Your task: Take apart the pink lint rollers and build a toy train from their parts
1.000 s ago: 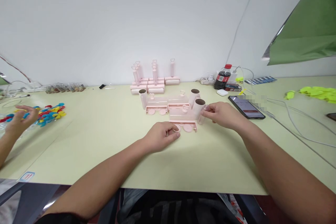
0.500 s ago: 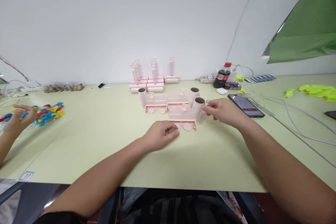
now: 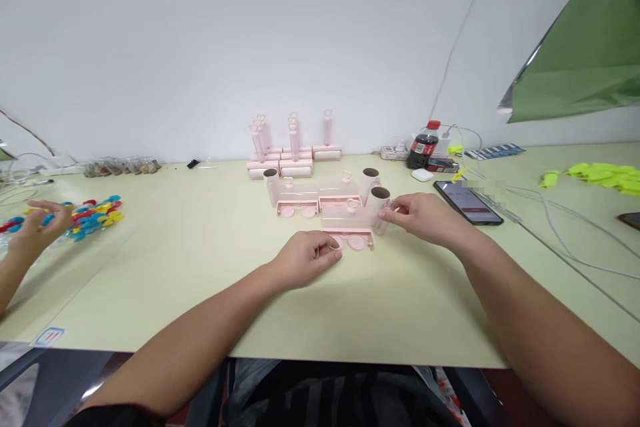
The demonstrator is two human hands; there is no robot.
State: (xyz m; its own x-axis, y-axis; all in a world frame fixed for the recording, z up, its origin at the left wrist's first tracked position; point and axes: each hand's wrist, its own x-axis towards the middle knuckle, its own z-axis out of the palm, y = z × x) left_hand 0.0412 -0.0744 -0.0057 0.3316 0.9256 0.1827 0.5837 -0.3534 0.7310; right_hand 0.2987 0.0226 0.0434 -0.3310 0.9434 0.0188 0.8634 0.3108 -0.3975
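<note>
My left hand (image 3: 307, 257) is closed around the left end of the front pink case (image 3: 356, 240), which has round end discs. My right hand (image 3: 425, 217) pinches a clear, pinkish tube-shaped piece (image 3: 381, 223). It stands upright against the right side of a white paper roll with a brown core (image 3: 380, 203). A clear cover with a heart-shaped loop (image 3: 345, 215) lies behind the front case. Two more pink cases, a left one (image 3: 297, 208) and a middle one (image 3: 340, 200), sit further back with clear covers.
Other white rolls, one on the left (image 3: 271, 187) and one behind (image 3: 370, 179), stand upright. Pink rollers with heart loops (image 3: 294, 143) line the wall. A phone (image 3: 467, 202), cola bottle (image 3: 424, 145) and cables lie right. Another person's hand (image 3: 43, 223) is over colourful pieces (image 3: 97, 217).
My right hand has moved slightly left and down, bringing the clear piece closer to the front roll. My left hand stays on the front case.
</note>
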